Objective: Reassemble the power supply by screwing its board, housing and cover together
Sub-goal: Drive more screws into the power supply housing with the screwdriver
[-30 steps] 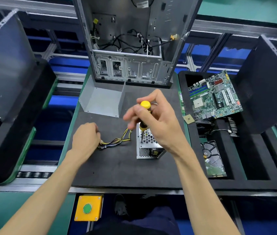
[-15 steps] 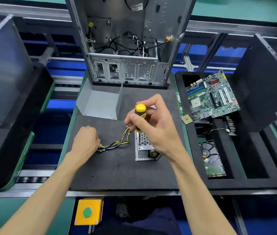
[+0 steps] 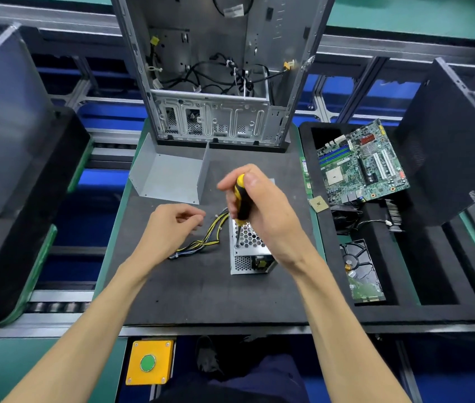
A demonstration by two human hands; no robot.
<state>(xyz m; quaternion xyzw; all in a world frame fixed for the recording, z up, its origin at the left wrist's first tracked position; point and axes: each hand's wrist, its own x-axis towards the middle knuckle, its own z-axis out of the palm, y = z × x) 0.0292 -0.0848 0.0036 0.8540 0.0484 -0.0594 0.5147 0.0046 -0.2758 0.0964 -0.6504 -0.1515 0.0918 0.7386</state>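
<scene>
I see the open computer case standing upright at the far edge of the black work mat, loose black cables hanging inside its bay. To the right of the mat sits a black foam tray: its far compartment holds a green motherboard lying tilted, a slot nearer me holds a hard drive, and between them I make out a dark fan and a small finned part, too dim to name surely. A small square chip rests at the tray's left rim. The grey bent metal cover stands on the mat's far left part, just in front of the case. Near the mat's middle lies the power supply, its perforated housing face up, with its yellow and black wire bundle trailing left. My right hand grips a yellow-and-black screwdriver upright, tip down on the housing's left edge. My left hand hovers beside the wires, fingers loosely curled, thumb and forefinger close together; I cannot tell whether they pinch anything.
</scene>
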